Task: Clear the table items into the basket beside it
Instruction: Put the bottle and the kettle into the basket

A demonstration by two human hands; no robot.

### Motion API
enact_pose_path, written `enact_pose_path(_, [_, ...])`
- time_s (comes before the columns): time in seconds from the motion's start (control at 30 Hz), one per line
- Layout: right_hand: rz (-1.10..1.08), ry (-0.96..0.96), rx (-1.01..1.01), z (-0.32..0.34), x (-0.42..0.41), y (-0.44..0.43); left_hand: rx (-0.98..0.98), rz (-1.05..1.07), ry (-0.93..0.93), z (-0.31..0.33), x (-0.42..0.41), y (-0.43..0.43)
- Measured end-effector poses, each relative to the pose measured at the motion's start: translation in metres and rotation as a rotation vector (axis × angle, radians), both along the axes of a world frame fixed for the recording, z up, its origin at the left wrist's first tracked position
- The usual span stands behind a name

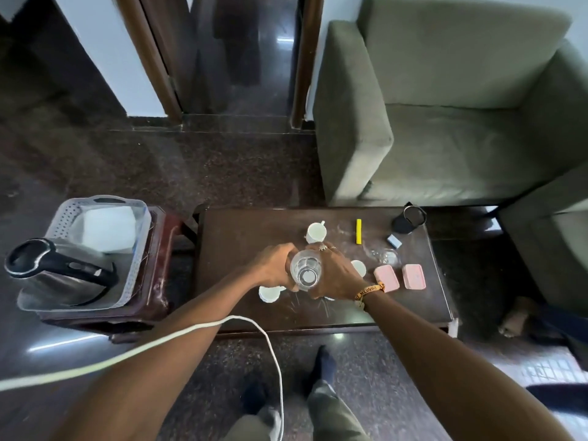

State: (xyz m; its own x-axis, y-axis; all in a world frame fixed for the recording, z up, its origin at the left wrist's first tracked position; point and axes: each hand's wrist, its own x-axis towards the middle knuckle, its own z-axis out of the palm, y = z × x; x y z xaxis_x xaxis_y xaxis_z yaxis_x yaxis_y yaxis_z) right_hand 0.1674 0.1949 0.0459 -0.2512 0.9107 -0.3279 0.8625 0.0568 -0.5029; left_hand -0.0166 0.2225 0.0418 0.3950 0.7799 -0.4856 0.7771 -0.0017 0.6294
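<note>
Most of the clearing is left, I judge: the surface (241, 227) carries nearly all its things, with the glass (304, 272) held over its middle. Well to the left of the glass stands the basket (63, 214), and only a kettle (60, 275) and a white block (108, 227) lie in it.

Both hands are clamped on the glass. The left hand (273, 265) wraps its left side and the right hand (334, 275) its right side, fingers curled round the wall. Whether the base rests on the surface or is lifted off it, I cannot tell from above.

Left to clear, from bigger to smaller:
- A black cup (409, 219), far to the right of the glass and beyond it.
- Two pink boxes (386, 278) (413, 276), side by side to the right of the glass.
- A white mug (315, 232), just beyond the glass.
- A white cup (269, 293) just left of the glass and nearer the person, part hidden under the left hand, and a second cup (359, 267) peeping out just right of it.
- A clear dish (386, 257), right of the glass.
- A yellow marker (359, 231), beyond the glass to the right.
- A blue eraser (394, 241), further right of the glass than the marker.

The glass itself looks next for the basket.
</note>
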Motion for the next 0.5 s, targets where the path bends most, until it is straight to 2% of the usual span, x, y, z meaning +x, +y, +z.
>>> enact_pose_path(0.2, [-0.022, 0.0, -0.04, -0.035, 0.055, 0.006, -0.095, 0.047, -0.042, -0.036, 0.058, 0.007])
enact_pose_path(0.5, [0.086, -0.033, -0.117, -0.054, 0.121, 0.06, -0.237, 0.241, -0.109, -0.069, 0.124, 0.041])
